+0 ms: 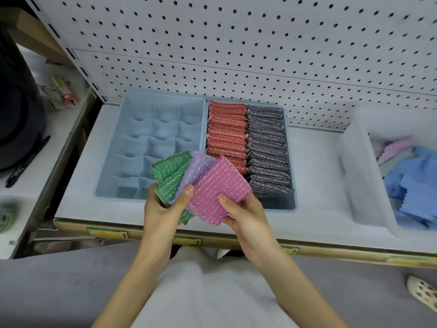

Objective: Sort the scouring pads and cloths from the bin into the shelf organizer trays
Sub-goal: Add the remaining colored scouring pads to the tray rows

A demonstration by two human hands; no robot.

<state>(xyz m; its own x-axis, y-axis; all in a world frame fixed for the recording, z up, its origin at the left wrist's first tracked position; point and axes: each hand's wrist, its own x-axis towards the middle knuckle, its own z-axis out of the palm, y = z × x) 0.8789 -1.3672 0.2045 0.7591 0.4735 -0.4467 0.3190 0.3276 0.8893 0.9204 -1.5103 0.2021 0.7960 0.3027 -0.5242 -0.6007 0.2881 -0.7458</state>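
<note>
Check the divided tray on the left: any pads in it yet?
No, each visible compartment of the divided tray is bare.

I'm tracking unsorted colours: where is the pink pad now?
In the head view the pink pad is at centre, held by the right hand, fanned over the purple pad, before the red pads.

Held: green pad [171,172], lilac pad [201,163], pink pad [220,190], fanned.
Divided tray [132,143]: pale blue.
Right tray [279,205]: red pads [225,133], grey pads [267,147], upright rows.
Bin [350,162]: blue cloths [411,181] heaped.
</note>
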